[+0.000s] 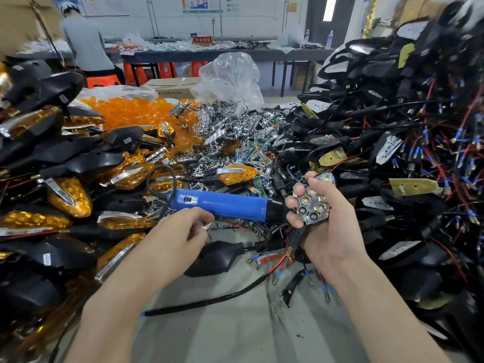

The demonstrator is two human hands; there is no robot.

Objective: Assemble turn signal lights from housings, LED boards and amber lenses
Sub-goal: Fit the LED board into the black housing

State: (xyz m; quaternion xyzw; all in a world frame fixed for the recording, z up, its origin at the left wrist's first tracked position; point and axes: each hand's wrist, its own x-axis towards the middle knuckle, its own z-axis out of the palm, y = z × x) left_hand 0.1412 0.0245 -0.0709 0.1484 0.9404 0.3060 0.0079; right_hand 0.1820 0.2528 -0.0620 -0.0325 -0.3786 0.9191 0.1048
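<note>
The grey worktop (235, 326) shows in the middle, with heaps all round it. On the left lie finished lights (70, 195) with amber fronts and black backs. Further back is a heap of loose amber lenses (136, 111). Just beside it is a heap of shiny silver parts (230, 124), with a clear plastic bag (230, 77) behind. On the right is a big heap of black housings (392, 132) with red and blue wires.

The right hand (327, 226) curls its fingers round a light (313, 205), whose shiny face with small LEDs is turned up. The left hand (180, 231) pinches a small shiny piece (207, 226). A blue screwdriver (222, 203) lies on the worktop between the hands. One black housing (214, 258) lies near the left hand.

At the back of the room stands a long dark table (209, 55) covered with parts. Orange stools (162, 70) sit under it. A person in a grey shirt (86, 45) stands by it. 2 water bottles (330, 39) stand at the right end.
</note>
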